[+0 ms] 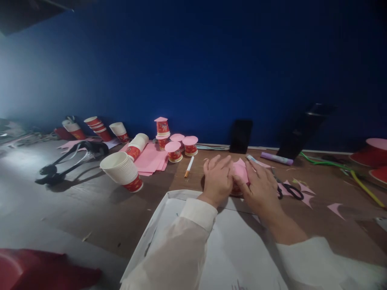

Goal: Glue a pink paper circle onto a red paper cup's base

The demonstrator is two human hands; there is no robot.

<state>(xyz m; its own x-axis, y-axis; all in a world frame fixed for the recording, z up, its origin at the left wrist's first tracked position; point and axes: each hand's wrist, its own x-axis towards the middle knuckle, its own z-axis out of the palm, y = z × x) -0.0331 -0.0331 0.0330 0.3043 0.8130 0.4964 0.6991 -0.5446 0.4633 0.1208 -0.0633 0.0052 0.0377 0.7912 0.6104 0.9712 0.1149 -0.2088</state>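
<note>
A pink paper piece (241, 170) lies between my hands, on top of what looks like an upturned red paper cup (236, 190). Most of that cup is hidden by my fingers. My left hand (218, 177) rests on the left side of the paper, its fingers stretched forward and flat. On the right side lies my right hand (261, 189), fingers spread and thumb touching the paper. Black-handled scissors (292, 191) lie just right of my right hand, among pink paper scraps (335, 209). A white box lid or tray (160, 225) is under my forearms.
Several red cups topped with pink discs (190, 146) stand left of my hands, near a marker (189, 166). Further left are pink sheets (151, 159), stacked white-and-red cups (122, 171) and a black strap-like object (72, 163). A purple tube (276, 158) lies by the blue wall (193, 72).
</note>
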